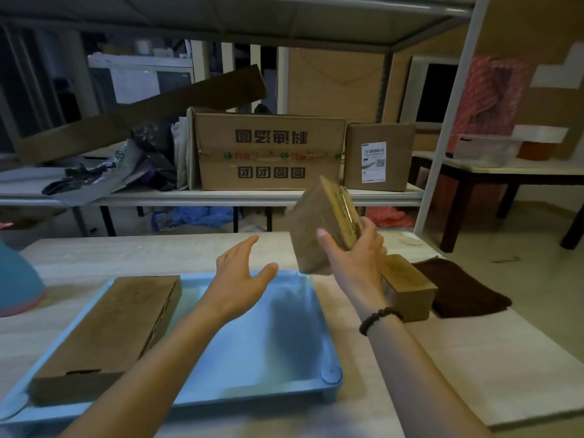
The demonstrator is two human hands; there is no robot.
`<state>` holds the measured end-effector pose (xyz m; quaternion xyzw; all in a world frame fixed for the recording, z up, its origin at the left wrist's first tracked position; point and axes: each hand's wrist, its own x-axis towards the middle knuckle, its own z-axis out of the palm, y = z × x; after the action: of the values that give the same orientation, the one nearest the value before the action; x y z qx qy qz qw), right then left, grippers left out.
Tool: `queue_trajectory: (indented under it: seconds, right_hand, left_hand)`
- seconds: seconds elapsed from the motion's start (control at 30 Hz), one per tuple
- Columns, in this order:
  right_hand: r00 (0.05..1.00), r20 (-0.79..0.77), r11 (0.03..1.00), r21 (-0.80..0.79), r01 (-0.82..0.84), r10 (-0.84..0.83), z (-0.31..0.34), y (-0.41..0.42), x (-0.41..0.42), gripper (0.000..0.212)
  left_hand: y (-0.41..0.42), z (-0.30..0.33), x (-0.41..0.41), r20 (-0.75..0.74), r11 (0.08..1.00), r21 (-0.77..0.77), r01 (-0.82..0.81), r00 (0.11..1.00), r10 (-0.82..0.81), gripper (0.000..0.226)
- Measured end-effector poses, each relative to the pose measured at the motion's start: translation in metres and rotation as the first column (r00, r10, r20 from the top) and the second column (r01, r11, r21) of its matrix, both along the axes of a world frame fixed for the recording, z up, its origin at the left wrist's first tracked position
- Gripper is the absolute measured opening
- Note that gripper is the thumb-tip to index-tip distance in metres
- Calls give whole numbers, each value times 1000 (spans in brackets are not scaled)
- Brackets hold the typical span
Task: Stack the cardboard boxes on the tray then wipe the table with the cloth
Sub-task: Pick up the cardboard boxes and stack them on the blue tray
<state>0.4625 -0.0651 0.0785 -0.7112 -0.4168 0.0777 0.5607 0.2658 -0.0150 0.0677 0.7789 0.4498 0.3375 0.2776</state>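
Your right hand (354, 257) grips the small cardboard box (322, 229) tilted up above the tray (268, 358), left hand (243, 273) hovering open beside it, probably to steady it, with the cloth (458, 289) waiting on the desk (474, 358) past your right wrist.

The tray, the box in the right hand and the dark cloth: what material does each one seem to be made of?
Tray: probably plastic, light blue, smooth with a soft sheen and moulded round corners.
Box held by the right hand: corrugated cardboard, matte brown; fluted layers show along its edge.
Cloth: seemingly a soft woven or terry fabric, dark brown, matte, folded flat on the table.
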Motion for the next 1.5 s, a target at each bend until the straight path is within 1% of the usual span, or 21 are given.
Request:
queue_trajectory:
  seconds: [0.03, 0.07, 0.1, 0.13, 0.17, 0.23, 0.27, 0.33, 0.4, 0.57, 0.73, 0.83, 0.9, 1.0, 1.17, 1.2, 1.27, 1.33, 1.4, 1.43, 1.5]
  right_hand:
    - [968, -204, 987, 84, -133, 148, 6, 0, -5, 87]
    - [881, -376, 956, 163, -242, 287, 11, 0, -13, 88]
    - [791, -479, 924, 219, -313, 381, 11, 1, -18, 91]
    - [735, -524, 902, 247, -353, 431, 10, 3, -25, 98]
    - [713, -536, 892, 250, -376, 451, 6, 5, -32, 105]
    - [716, -506, 876, 240, -419, 481, -2, 5, -45, 115]
    - [716, -493, 868, 234, -438, 494, -5, 5, -51, 114]
    - [696, -490, 848, 236, -475, 525, -12, 6, -58, 98]
    - [665, -492, 824, 251, -509, 561, -16, 5, -65, 78]
    - [658, -476, 808, 260, -528, 583, -22, 6, -80, 73]
    - [649, -445, 787, 329, -522, 617, -18, 6, -87, 56]
    - [675, -413, 791, 363, -493, 611, -13, 4, -92, 44]
    - [709, -387, 803, 375, -463, 589, -10, 1, -95, 49]
    - [724, -396, 819, 375, -434, 565, -10, 2, -98, 79]
    - [691, -431, 807, 420, -416, 580, -13, 0, -100, 92]
    - [688, -430, 803, 428, -415, 585, -14, -1, -100, 96]
    - [687, -420, 796, 431, -424, 593, -15, -2, -101, 99]
    - [691, -411, 797, 414, -440, 595, -15, -3, -102, 90]
    - [697, -407, 804, 370, -465, 590, -15, -3, -104, 75]
    - [705, -410, 815, 332, -475, 578, -15, -2, -105, 68]
    - [715, -413, 825, 255, -505, 565, -14, -2, -107, 54]
  left_hand:
    - [1, 3, -3, 77, 998, -62, 4, 997, 1, 76]
    - [2, 7, -6, 172, 990, -139, 28, 985, -4, 85]
    - [3, 9, -8, 267, 972, -222, 72, 964, -11, 96]
    - [4, 12, -12, 354, 949, -290, 121, 935, -11, 106]
    - [4, 14, -16, 425, 924, -342, 172, 905, -11, 112]
    - [5, 16, -26, 507, 883, -397, 251, 862, -17, 111]
    - [6, 16, -31, 526, 875, -401, 270, 850, -21, 106]
    - [7, 13, -42, 551, 873, -403, 275, 835, -9, 97]
    - [8, 9, -51, 567, 865, -414, 284, 824, 1, 97]
    - [7, 10, -74, 608, 850, -425, 313, 794, 11, 123]
    - [8, 20, -82, 662, 859, -380, 344, 750, -7, 109]
    - [6, 27, -83, 647, 860, -358, 365, 760, -53, 101]
    - [5, 28, -82, 633, 856, -360, 371, 771, -68, 99]
    - [1, 31, -80, 618, 854, -370, 364, 784, -66, 86]
    - [-4, 33, -81, 618, 837, -405, 367, 785, -45, 55]
    - [-4, 32, -82, 618, 832, -398, 387, 783, -69, 53]
    - [-4, 29, -84, 590, 819, -384, 426, 795, -137, 65]
    - [-3, 26, -85, 572, 815, -382, 436, 804, -162, 78]
    - [-1, 25, -85, 601, 832, -358, 423, 786, -141, 83]
    - [-2, 25, -84, 613, 853, -331, 403, 779, -130, 80]
    - [-4, 26, -80, 605, 928, -231, 292, 790, -98, 58]
